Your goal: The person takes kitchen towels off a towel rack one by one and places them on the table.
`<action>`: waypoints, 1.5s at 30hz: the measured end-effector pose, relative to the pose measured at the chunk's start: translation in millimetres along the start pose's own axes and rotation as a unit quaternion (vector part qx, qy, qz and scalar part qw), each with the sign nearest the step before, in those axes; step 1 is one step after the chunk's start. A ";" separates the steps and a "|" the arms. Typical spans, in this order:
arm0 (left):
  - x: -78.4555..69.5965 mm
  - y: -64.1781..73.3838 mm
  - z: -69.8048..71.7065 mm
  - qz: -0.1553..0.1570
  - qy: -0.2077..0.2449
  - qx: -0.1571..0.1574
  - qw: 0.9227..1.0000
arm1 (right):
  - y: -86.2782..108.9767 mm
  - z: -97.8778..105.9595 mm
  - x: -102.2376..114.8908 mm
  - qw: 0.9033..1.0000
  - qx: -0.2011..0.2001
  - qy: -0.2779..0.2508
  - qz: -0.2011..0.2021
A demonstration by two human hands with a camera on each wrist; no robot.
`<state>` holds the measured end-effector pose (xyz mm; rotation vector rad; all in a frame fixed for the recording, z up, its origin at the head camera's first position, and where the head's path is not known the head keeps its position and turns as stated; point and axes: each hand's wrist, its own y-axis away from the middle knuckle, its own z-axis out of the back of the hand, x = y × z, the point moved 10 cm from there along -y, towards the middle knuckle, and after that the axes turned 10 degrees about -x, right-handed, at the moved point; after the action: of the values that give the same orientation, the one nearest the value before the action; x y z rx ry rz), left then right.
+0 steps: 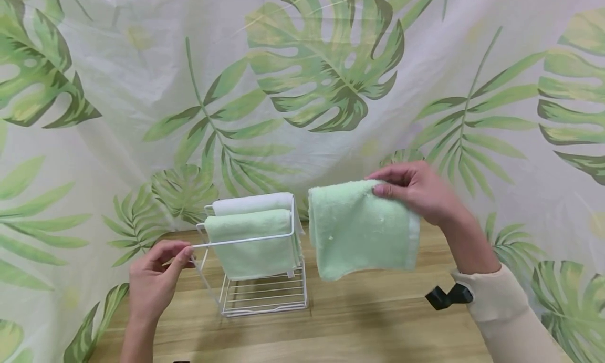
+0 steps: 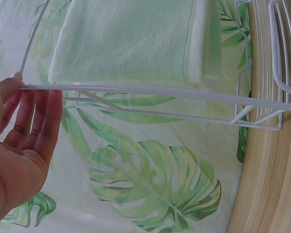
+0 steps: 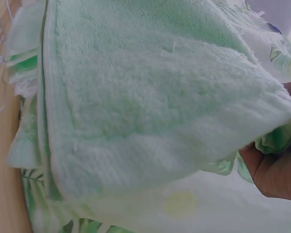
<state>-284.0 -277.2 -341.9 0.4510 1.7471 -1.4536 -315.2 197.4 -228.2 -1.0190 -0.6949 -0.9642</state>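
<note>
A folded light green towel hangs in the air from my right hand, which pinches its top edge between thumb and fingers. To its left stands a white wire rack. Over the rack's bars hang a green towel and, behind it, a white towel. My left hand holds the front left corner of the rack's top bar between thumb and fingers. In the right wrist view the held towel covers most of the fingers.
The rack stands on a wooden table. A cloth with printed green leaves hangs behind the table. A small black object is at the right sleeve cuff.
</note>
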 end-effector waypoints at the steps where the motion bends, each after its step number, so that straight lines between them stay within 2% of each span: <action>1: 0.2 0.0 0.0 0.001 0.001 0.000 1.000 | 2.2 -2.0 -3.6 1.000 0.001 0.005 0.001; 6: -0.3 0.3 -1.0 -0.002 0.009 0.003 1.000 | 14.6 -15.9 -24.4 1.000 0.014 -0.004 -0.009; 14: -4.1 0.6 -2.6 -0.011 0.018 0.007 1.000 | 35.2 -37.6 -57.7 0.996 0.054 -0.056 -0.036; 22: -1.0 -0.3 -0.6 -0.001 -0.003 0.004 1.000 | 49.7 -56.2 -81.4 0.991 0.086 -0.088 -0.050; 33: -3.6 -0.9 -1.9 -0.011 -0.008 0.006 1.000 | 73.3 -77.3 -108.0 0.982 0.119 -0.117 -0.092; 45: -2.8 0.1 -0.9 -0.012 0.003 0.007 1.000 | 87.7 -94.8 -122.1 0.981 0.139 -0.108 -0.084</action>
<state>-282.6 -275.8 -339.8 0.4445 1.7540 -1.4834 -283.8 167.6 -400.5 -0.8326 -1.0805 -0.8781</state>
